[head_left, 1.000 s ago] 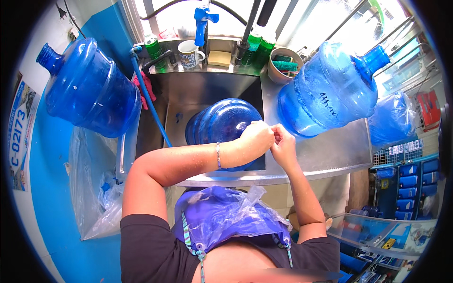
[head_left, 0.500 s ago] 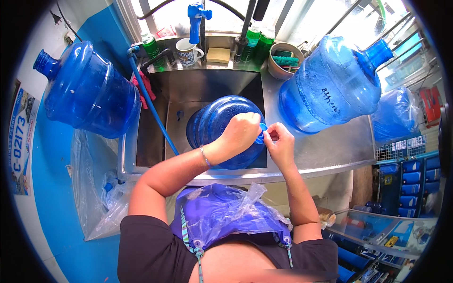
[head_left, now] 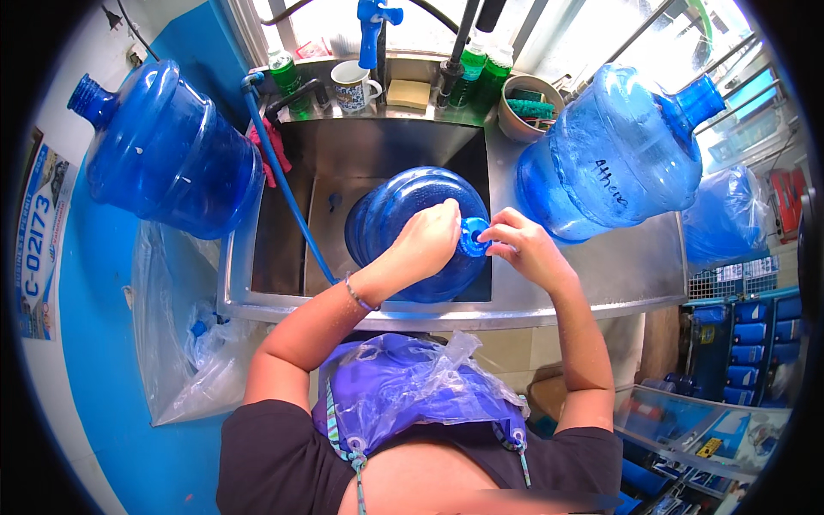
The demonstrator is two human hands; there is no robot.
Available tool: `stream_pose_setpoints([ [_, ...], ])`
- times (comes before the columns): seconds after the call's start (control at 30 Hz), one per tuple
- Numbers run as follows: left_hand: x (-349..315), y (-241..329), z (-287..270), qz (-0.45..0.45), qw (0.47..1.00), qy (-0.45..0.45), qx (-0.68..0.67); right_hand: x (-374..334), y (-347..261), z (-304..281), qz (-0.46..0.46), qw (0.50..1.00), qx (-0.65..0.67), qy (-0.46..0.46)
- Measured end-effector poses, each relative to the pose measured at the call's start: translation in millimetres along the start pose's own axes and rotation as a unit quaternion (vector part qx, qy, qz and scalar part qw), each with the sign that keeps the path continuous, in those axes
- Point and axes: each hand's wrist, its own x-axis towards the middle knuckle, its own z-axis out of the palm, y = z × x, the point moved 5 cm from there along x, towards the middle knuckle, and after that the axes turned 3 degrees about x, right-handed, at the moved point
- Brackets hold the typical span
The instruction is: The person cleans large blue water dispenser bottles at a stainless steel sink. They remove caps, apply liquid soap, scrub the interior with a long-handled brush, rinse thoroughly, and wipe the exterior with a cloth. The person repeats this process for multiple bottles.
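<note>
One steel sink spans the middle of the view, with its basin set deep between a narrow left rim and a broad right-hand counter. Three big blue water bottles stand out next. The washed-side bottle, on the counter at the right, is pale and translucent and bears dark handwriting; its lower end looks deeper blue, and I cannot tell whether liquid is inside. The left-side bottle, darker, is at the sink's left edge with its open neck toward the upper left; its contents cannot be made out. The basin bottle is inside the sink, tipped so that its neck points right; its contents cannot be made out either. A clear plastic bag hangs at the lower left, with crumpled clear wrap and bits of blue inside. Behind the counter, a beige bowl holds green scouring material.

The left hand is curled at the left of the basin bottle's neck, its back upward; its fingertips are hidden, so how tightly it closes cannot be told. The right hand is at the neck's other side, thumb and forefinger slightly apart, their tips at the rim; whether they pinch it is unclear. Between the hands shows the blue neck.
</note>
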Motion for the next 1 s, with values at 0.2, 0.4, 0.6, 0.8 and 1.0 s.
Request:
stream_pose_setpoints([
  [0.2,21.4,4.2,18.6,-0.049,0.991,-0.126,0.019,4.0,8.7,-2.8,-0.004,0.999,-0.005,-0.050],
  [0.4,-10.9,-32.1,35.0,-0.120,0.941,-0.062,-0.311,-17.0,11.2,8.5,-0.013,0.997,-0.018,0.077],
  [0.6,-81.3,-19.4,71.8,0.221,0.958,0.013,0.180,-50.5,3.8,59.6,-0.038,0.973,-0.037,0.222],
  [0.8,-67.1,-32.4,47.1,0.043,0.984,0.113,-0.130,-50.8,3.5,116.7,0.042,0.979,-0.054,0.191],
  [1.0,-53.9,-40.3,35.1,-0.118,0.980,0.008,-0.160,-48.1,-20.8,180.7,0.159,0.978,0.098,0.088],
])
